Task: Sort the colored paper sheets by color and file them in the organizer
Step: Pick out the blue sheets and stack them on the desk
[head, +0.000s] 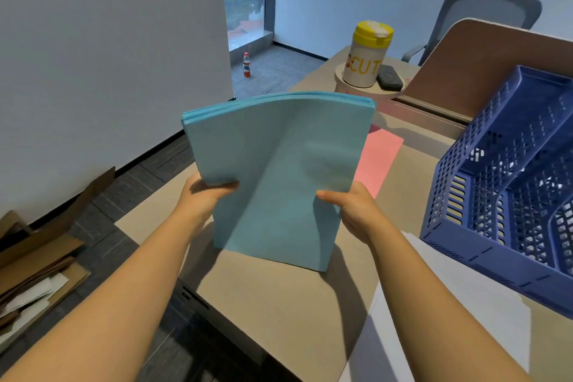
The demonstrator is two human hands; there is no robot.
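Blue stack [279,170] stands upright on your desk [279,304], left hand [201,195] and right hand [350,211] gripping its sides; pink sheet [376,161] behind it, organizer [465,220] right of it.

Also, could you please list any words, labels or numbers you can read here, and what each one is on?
"CUT" in yellow letters, on the white canister with the yellow lid.
Label on the bottle on the floor: too small to read.
White marks inside the blue organizer: not legible.
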